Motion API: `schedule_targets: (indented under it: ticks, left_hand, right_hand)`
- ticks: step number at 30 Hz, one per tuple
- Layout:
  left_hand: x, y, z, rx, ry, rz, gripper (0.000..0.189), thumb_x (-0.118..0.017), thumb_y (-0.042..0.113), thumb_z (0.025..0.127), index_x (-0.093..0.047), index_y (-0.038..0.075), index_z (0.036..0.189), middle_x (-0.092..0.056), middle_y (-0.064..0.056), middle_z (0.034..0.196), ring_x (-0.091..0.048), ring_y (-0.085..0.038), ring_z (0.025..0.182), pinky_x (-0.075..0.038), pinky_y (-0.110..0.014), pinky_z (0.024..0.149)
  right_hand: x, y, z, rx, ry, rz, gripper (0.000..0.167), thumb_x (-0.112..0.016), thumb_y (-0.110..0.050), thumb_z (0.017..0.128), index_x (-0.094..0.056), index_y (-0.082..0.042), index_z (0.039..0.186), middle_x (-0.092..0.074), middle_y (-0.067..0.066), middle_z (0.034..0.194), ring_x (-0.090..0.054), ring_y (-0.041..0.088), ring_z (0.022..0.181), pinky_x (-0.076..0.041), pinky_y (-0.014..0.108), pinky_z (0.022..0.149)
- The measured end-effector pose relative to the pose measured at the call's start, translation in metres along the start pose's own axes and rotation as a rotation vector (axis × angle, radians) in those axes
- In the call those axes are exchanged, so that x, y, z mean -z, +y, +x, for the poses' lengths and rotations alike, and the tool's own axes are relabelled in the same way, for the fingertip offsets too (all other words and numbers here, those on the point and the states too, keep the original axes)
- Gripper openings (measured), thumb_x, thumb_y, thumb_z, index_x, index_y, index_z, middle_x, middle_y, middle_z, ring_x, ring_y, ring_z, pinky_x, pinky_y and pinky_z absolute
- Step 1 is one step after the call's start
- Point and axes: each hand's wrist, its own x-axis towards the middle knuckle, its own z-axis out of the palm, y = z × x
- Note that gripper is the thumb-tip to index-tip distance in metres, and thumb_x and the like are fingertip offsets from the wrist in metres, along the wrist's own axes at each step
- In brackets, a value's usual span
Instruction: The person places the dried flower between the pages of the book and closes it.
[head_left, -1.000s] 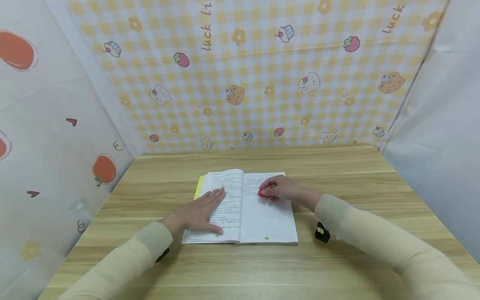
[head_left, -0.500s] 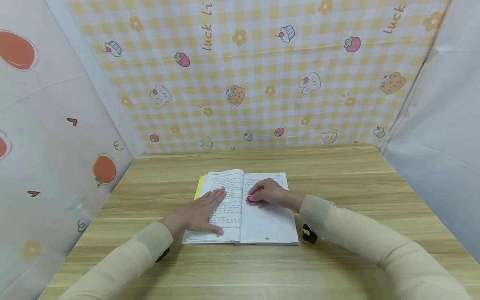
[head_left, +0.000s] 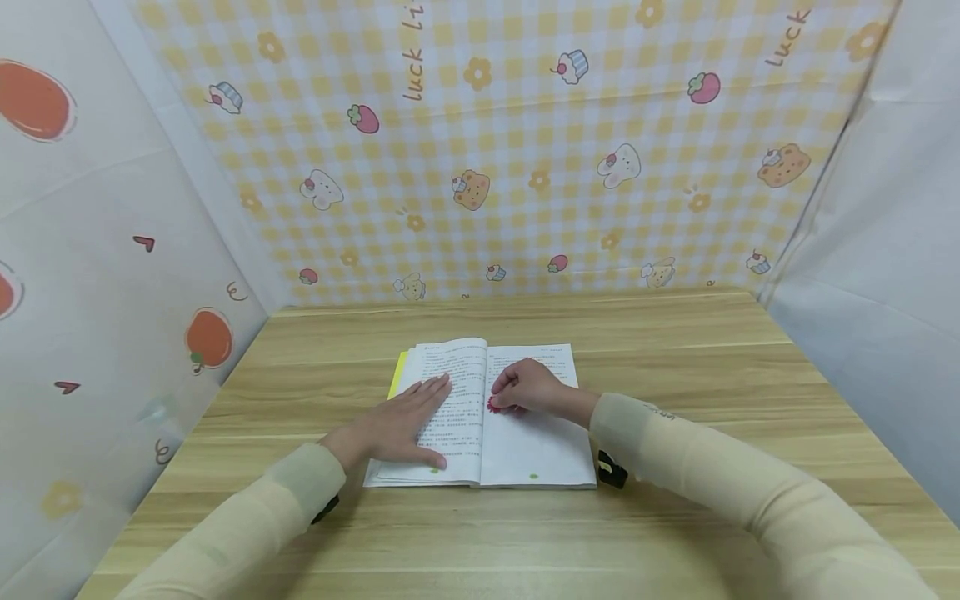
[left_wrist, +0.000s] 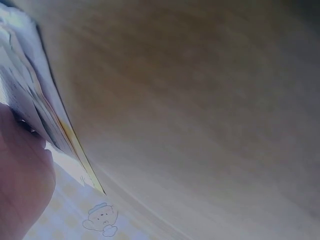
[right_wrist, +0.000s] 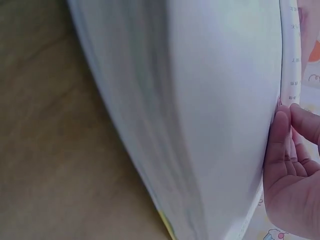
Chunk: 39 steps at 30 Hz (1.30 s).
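Observation:
An open book (head_left: 536, 454) lies on the wooden table, with printed text on both pages and a blank lower part on the right page. Spread flat, my left hand (head_left: 401, 429) rests on the left page; its edge also shows in the left wrist view beside the pages. My right hand (head_left: 531, 387) pinches a small red flower-like piece (head_left: 494, 406) with a jagged edge, low over the right page close to the centre fold. The fingers cover most of that piece. In the right wrist view the thumb and fingertips meet at the fold.
The wooden table (head_left: 480, 542) extends around the book on all sides. A yellow cover edge (head_left: 397, 375) sticks out at the book's left. Behind stands a yellow checked cloth (head_left: 517, 150), with pale sheets at both sides. A black wrist device (head_left: 612, 469) hangs under the right sleeve.
My right hand has moved left and slightly nearer across the right page, carrying the red flower-like piece to the fold. The left hand and the book have stayed put.

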Motion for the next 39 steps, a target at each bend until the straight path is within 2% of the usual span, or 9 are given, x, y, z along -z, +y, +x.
schedule_targets:
  ticks: [9,14,16,20,24,33,39]
  left_hand:
    - [0.001,0.001,-0.001,0.012,-0.002,0.008,0.121,-0.043,0.087,0.074,-0.002,0.008,0.156,0.004,-0.004,0.163,0.003,-0.018,0.147,-0.006,-0.036,0.118]
    - [0.003,0.002,-0.002,0.012,-0.008,0.013,0.122,-0.041,0.088,0.074,-0.001,0.008,0.156,0.004,-0.004,0.163,0.003,-0.018,0.147,-0.005,-0.036,0.118]
    - [0.004,0.002,-0.003,0.001,0.0,0.014,0.121,-0.041,0.087,0.075,-0.002,0.007,0.156,0.004,-0.005,0.163,0.003,-0.019,0.147,-0.006,-0.036,0.118]
    - [0.004,0.001,-0.005,-0.021,0.015,0.019,0.118,-0.041,0.085,0.077,-0.003,0.006,0.156,0.004,-0.007,0.162,0.002,-0.021,0.147,-0.006,-0.037,0.118]
    - [0.003,-0.001,-0.007,-0.038,0.031,0.016,0.115,-0.042,0.083,0.08,-0.004,0.005,0.156,0.002,-0.008,0.162,0.001,-0.021,0.147,-0.007,-0.038,0.118]
    - [-0.002,-0.01,-0.019,-0.046,0.061,0.016,0.111,-0.044,0.079,0.083,-0.008,0.002,0.155,-0.001,-0.012,0.162,-0.002,-0.026,0.147,-0.01,-0.041,0.118]
    - [-0.002,-0.011,-0.026,-0.027,0.062,-0.032,0.108,-0.044,0.078,0.084,-0.007,0.006,0.156,0.0,-0.01,0.162,-0.001,-0.026,0.147,-0.009,-0.042,0.118]
  right_hand:
    - [0.009,-0.007,-0.007,0.028,-0.004,-0.034,0.013,-0.075,-0.009,0.084,-0.072,-0.003,0.095,-0.07,0.002,0.078,-0.065,0.015,0.068,-0.056,0.028,0.061]
    - [0.018,-0.005,-0.011,0.073,-0.025,-0.052,0.018,-0.074,-0.008,0.084,-0.071,0.0,0.101,-0.071,0.002,0.082,-0.065,0.015,0.068,-0.056,0.029,0.061]
    - [0.024,-0.003,-0.012,0.123,-0.024,-0.098,0.021,-0.075,-0.009,0.084,-0.071,0.0,0.103,-0.071,0.001,0.085,-0.065,0.014,0.072,-0.055,0.028,0.064]
    - [0.039,0.005,-0.017,0.271,-0.018,-0.238,0.027,-0.074,-0.014,0.086,-0.07,0.0,0.109,-0.071,0.005,0.098,-0.066,0.014,0.087,-0.055,0.029,0.078]
    - [0.056,0.016,-0.025,0.366,-0.018,-0.328,0.034,-0.071,-0.019,0.09,-0.067,0.0,0.118,-0.067,0.01,0.115,-0.062,0.022,0.105,-0.051,0.038,0.091]
    - [0.086,0.048,-0.044,0.404,0.006,-0.451,0.046,-0.068,-0.029,0.092,-0.06,-0.003,0.129,-0.058,0.011,0.132,-0.051,0.031,0.125,-0.04,0.051,0.103]
    - [0.098,0.066,-0.053,0.468,-0.014,-0.651,0.064,-0.063,-0.043,0.093,-0.048,-0.003,0.142,-0.044,0.014,0.147,-0.038,0.034,0.136,-0.03,0.052,0.11]
